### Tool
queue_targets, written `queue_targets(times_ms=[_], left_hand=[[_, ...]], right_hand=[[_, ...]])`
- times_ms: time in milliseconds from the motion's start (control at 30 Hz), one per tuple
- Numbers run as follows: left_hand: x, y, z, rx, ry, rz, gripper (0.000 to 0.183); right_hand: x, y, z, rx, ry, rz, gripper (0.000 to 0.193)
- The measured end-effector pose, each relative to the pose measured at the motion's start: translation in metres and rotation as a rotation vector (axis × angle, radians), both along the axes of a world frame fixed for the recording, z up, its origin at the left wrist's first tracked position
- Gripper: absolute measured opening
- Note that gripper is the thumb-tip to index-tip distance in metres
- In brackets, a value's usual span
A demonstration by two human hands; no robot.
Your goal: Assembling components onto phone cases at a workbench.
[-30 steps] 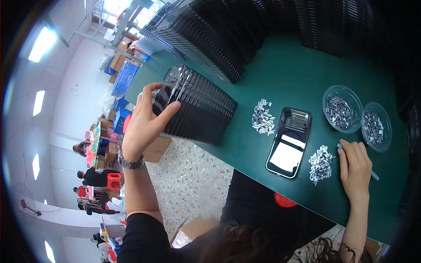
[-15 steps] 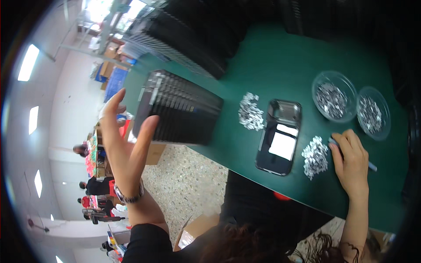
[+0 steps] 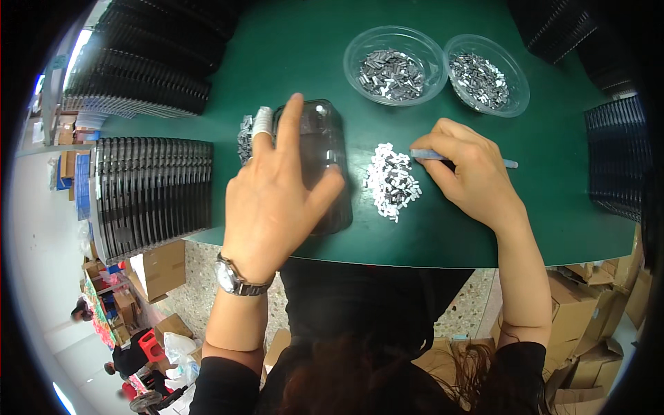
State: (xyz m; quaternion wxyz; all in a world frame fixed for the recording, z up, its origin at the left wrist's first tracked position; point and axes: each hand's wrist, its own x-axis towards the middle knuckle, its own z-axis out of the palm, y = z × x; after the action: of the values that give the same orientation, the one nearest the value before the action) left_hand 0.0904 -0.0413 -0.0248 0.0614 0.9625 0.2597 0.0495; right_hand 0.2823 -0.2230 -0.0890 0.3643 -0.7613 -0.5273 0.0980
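Note:
My left hand (image 3: 266, 194), with white tape round one finger and a watch at the wrist, spreads over the left part of a black plastic tray (image 3: 325, 145). Its fingers are apart and the thumb overlaps the tray; whether it touches cannot be made out. In my right hand (image 3: 477, 173), a pale blue pen-like stick (image 3: 510, 164) is pinched, its tip pointing left. That tip is near a loose pile of small silvery pieces (image 3: 393, 181). Another pile of small pieces (image 3: 245, 138) shows left of the tray, partly hidden by my left hand.
Two clear round bowls, a left bowl (image 3: 432, 86) and a right bowl (image 3: 519, 100), hold small metallic pieces. Stacked black trays (image 3: 155, 194) stand at the left, with more stacks behind and at the right (image 3: 615, 159). Cardboard boxes (image 3: 574, 311) sit below the green table (image 3: 429, 249).
My left hand has come from beside the left tray stack to over the black tray. The view has swung left-to-right upright, and white patches seen on the tray earlier no longer show. My right hand keeps the stick.

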Motion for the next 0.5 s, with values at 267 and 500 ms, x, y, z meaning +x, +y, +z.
queue_targets(times_ms=[267, 500], left_hand=[[-0.049, 0.05, 0.004, -0.966, -0.699, 0.268, 0.081], [-0.103, 0.047, -0.008, -1.897, -1.004, 0.177, 0.072]], right_hand=[[0.0, -0.001, 0.0, 0.006, -0.047, 0.074, 0.011], [-0.005, 0.003, 0.007, -0.006, -0.169, 0.141, 0.015]])
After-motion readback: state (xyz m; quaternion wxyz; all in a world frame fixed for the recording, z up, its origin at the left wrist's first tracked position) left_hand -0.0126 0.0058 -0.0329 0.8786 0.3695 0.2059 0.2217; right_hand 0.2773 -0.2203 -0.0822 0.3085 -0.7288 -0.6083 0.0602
